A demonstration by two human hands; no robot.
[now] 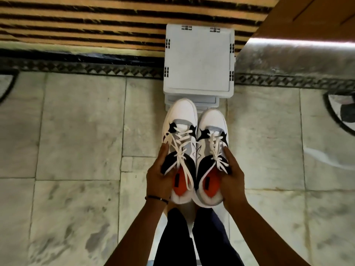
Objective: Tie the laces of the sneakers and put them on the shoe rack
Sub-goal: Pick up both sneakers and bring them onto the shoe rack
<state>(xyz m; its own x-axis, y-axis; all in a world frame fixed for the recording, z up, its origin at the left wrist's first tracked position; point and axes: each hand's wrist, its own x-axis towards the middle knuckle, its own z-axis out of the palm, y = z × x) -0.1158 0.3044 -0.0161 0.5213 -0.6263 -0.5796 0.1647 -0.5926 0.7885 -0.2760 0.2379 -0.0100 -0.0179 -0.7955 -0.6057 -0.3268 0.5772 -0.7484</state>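
Observation:
Two white, grey and black sneakers with orange insoles are held side by side in the air, toes pointing away from me. My left hand (pixel 160 176) grips the left sneaker (pixel 181 120) at its outer side near the heel. My right hand (pixel 231 177) grips the right sneaker (pixel 212 121) the same way. Both have white laces knotted in bows; a long loop hangs over the left shoe's opening. The white plastic shoe rack (pixel 199 60) stands on the floor just beyond the toes, seen from above, its lower shelves mostly hidden.
Marble floor tiles (pixel 76 131) spread all round. A striped orange and black mat (pixel 86 22) lies behind the rack. A wooden door or panel (pixel 315 14) with a metal strip rises at the upper right. My legs in dark trousers (pixel 192 237) show below.

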